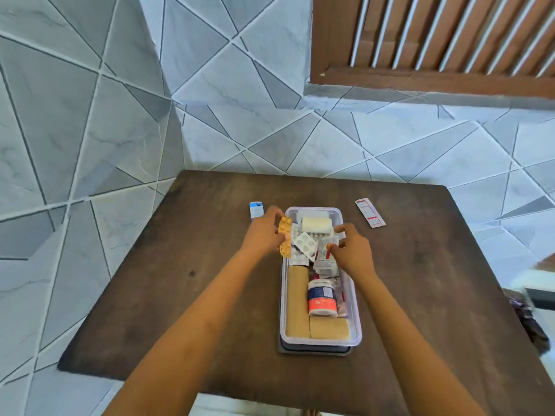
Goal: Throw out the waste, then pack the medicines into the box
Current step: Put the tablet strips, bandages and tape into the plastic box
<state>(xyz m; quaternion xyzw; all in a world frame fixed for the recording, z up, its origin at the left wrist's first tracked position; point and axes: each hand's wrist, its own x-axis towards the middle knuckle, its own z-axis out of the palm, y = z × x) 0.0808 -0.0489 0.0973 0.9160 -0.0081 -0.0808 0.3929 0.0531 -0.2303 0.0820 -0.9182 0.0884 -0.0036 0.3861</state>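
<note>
A clear plastic box [356, 313] stands in the middle of the dark wooden table [180, 280], on a dark lid. It holds tan bandage rolls [297, 298], a white and red bottle [322, 297], a white gauze roll [316, 224] and several silver blister strips [304, 243]. My left hand [264, 231] is shut on an orange blister strip [284, 235] at the box's left rim. My right hand [351, 250] pinches a red and white strip [326, 253] over the box's right side.
A small blue and white packet [256, 209] lies on the table left of the box's far end. A red and white strip [370, 212] lies to the far right of the box. Tiled floor surrounds the table; a brown slatted door is at the top right.
</note>
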